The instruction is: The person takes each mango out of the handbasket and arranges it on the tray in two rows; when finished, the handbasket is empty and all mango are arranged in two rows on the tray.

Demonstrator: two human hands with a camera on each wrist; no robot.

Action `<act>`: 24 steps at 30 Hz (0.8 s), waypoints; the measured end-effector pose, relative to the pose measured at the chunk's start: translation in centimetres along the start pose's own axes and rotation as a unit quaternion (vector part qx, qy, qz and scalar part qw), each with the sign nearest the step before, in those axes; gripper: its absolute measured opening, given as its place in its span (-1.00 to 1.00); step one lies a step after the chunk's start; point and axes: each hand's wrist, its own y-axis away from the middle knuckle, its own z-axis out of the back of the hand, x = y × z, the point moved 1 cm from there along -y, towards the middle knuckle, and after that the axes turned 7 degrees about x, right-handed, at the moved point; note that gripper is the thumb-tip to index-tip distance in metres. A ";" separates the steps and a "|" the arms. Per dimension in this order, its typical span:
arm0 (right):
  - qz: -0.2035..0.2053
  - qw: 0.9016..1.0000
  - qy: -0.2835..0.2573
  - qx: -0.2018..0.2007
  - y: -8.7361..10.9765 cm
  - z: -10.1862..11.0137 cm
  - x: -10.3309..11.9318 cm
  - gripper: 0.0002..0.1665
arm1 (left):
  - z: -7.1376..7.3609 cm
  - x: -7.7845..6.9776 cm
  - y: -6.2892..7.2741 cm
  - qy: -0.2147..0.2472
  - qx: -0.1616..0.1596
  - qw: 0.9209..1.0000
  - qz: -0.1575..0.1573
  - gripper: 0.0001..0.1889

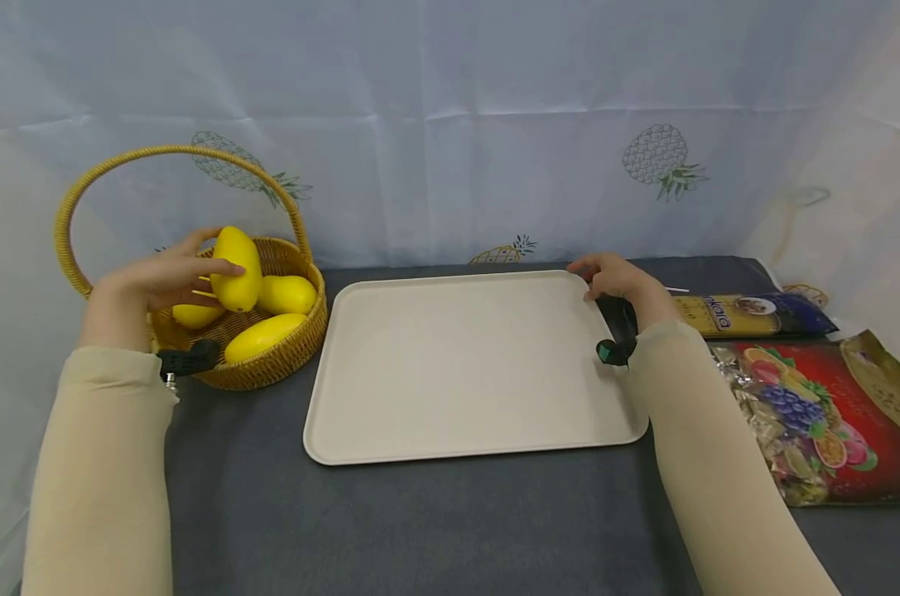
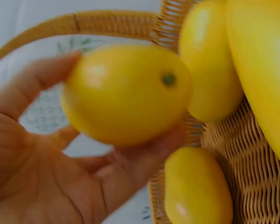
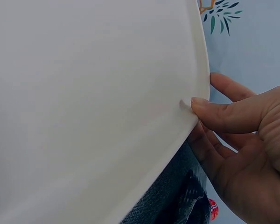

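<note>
My left hand [image 1: 168,275] grips a yellow mango [image 1: 237,269] between thumb and fingers, over the wicker basket [image 1: 300,353] on the left. In the left wrist view the held mango [image 2: 126,95] shows a small dark green stem spot. Several other mangoes lie in the basket, among them one at the front [image 1: 265,337] and one by the right wall [image 1: 289,295]. At the far right corner of a cream tray [image 1: 464,372], my right hand [image 1: 615,277] pinches the rim. The right wrist view shows its thumb [image 3: 210,112] on top and other fingers beneath.
A tall arched handle [image 1: 177,151] rises over the basket. On the right lie a yellow and blue packet [image 1: 755,315] and a red candy bag [image 1: 844,422] partly behind the right sleeve. Dark grey cloth [image 1: 435,521] covers the table, and a pineapple-print curtain [image 1: 450,149] hangs behind.
</note>
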 end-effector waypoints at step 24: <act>-0.001 1.000 0.005 0.000 0.0 0.1 0.0 -0.20 | -7.1 -8.4 -2.5 0.136 0.085 0.974 -0.160 -0.16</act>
